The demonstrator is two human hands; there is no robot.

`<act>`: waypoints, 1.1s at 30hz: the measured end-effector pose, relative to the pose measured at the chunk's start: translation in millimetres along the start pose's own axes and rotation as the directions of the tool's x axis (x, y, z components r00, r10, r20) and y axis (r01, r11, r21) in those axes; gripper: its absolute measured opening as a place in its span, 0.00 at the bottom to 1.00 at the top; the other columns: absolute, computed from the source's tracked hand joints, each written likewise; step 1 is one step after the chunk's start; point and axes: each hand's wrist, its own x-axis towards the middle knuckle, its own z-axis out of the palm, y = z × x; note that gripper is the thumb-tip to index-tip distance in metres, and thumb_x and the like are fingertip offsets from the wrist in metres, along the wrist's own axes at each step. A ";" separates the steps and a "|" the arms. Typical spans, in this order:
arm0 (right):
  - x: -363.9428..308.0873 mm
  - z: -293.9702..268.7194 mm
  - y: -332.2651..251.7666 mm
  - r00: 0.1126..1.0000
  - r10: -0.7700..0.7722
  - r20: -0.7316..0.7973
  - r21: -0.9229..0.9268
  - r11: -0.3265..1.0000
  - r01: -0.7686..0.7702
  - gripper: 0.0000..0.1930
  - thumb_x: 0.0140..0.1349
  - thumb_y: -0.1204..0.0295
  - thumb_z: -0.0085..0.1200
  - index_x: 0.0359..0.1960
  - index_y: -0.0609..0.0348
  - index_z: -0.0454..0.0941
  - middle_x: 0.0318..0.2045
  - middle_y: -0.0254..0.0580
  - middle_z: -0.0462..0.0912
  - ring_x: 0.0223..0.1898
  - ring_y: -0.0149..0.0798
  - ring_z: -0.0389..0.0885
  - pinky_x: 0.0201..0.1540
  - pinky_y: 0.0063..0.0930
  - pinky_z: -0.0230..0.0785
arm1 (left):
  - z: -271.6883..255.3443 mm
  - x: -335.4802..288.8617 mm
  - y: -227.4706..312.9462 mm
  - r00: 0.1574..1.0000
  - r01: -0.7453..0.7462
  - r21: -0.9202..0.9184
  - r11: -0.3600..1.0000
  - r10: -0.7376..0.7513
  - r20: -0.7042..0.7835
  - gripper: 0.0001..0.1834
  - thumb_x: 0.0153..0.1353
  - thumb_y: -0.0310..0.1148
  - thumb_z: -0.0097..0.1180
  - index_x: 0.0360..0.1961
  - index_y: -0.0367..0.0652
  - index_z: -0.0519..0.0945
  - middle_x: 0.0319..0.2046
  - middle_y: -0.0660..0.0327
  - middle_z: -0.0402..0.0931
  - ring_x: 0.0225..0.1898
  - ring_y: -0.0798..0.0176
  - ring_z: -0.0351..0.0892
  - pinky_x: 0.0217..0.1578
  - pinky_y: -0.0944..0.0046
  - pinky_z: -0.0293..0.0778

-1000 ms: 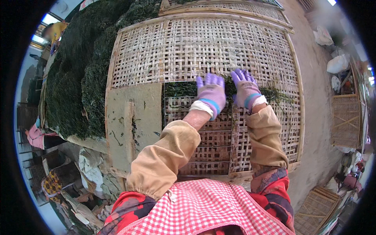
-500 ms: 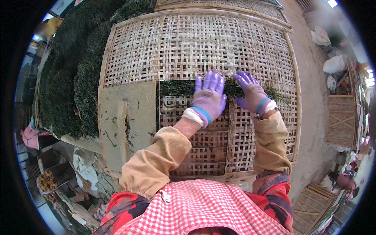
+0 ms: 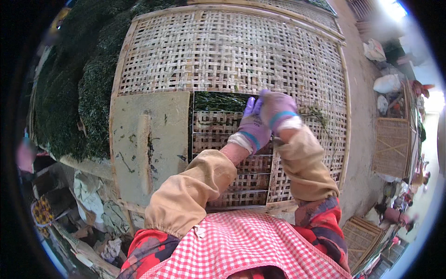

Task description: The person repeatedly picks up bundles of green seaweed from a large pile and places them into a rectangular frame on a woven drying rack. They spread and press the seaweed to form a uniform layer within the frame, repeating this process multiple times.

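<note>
Both hands wear purple gloves with blue cuffs. My left hand lies over the thin divided frame, its visible fingers extended near the top slot. Close against it, my right hand is smeared by motion and partly covers the left fingers; its own fingertips do not show clearly. Dark green, stringy plant strands, like seaweed, fill the visible left part of the top slot. More loose strands stick out to the right of my right hand, on the woven bamboo rack.
A flat grey-tan board with a raised handle lies left of the frame. A big heap of dark green strands stands beyond it. Bamboo racks and white sacks stand at the right. A basket of yellow things is lower left.
My right hand has moved left, from the right side of the strands onto my left hand. My left hand has shifted slightly right and down. The view has turned a little.
</note>
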 end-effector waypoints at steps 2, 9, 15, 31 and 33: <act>3.3 2.0 -14.0 1.000 -0.010 -0.010 0.022 1.000 0.011 0.16 0.59 0.69 0.60 0.50 0.55 0.83 0.47 0.47 0.87 0.48 0.49 0.86 0.46 0.44 0.81 | -0.3 -6.5 16.4 0.986 -0.051 0.306 0.951 -0.001 0.166 0.28 0.67 0.44 0.44 0.66 0.46 0.68 0.68 0.52 0.63 0.71 0.49 0.56 0.71 0.42 0.42; -20.8 -16.4 -111.7 0.915 -0.397 -0.074 0.137 0.905 0.404 0.18 0.62 0.72 0.53 0.54 0.51 0.77 0.44 0.48 0.85 0.45 0.51 0.86 0.47 0.46 0.78 | -26.9 -53.4 23.5 0.970 -0.104 0.552 0.827 -0.039 0.240 0.23 0.67 0.43 0.45 0.61 0.48 0.72 0.62 0.54 0.70 0.65 0.52 0.63 0.66 0.46 0.51; -38.0 22.3 7.3 0.835 -0.007 -0.551 0.640 0.638 0.428 0.20 0.60 0.69 0.64 0.55 0.54 0.80 0.51 0.47 0.83 0.53 0.45 0.82 0.57 0.35 0.74 | -28.1 -9.3 32.9 0.977 -0.054 0.673 0.738 -0.099 0.188 0.19 0.67 0.41 0.46 0.56 0.49 0.76 0.56 0.55 0.76 0.60 0.54 0.70 0.62 0.50 0.59; -27.1 80.7 18.4 0.740 -0.214 -0.638 0.165 0.900 0.403 0.18 0.65 0.71 0.50 0.57 0.49 0.76 0.58 0.41 0.79 0.64 0.44 0.72 0.69 0.47 0.58 | -100.5 -42.1 60.6 0.992 0.020 0.822 0.570 0.091 -0.088 0.26 0.74 0.45 0.37 0.67 0.45 0.69 0.68 0.52 0.65 0.71 0.53 0.59 0.72 0.47 0.47; -28.1 94.5 19.2 0.735 -0.290 -0.613 0.046 0.916 0.399 0.20 0.65 0.71 0.49 0.60 0.48 0.75 0.59 0.40 0.79 0.65 0.42 0.72 0.71 0.47 0.56 | -110.2 -44.7 41.6 0.996 0.013 0.891 0.455 -0.080 0.026 0.27 0.74 0.45 0.36 0.70 0.48 0.64 0.71 0.55 0.60 0.74 0.56 0.54 0.73 0.45 0.43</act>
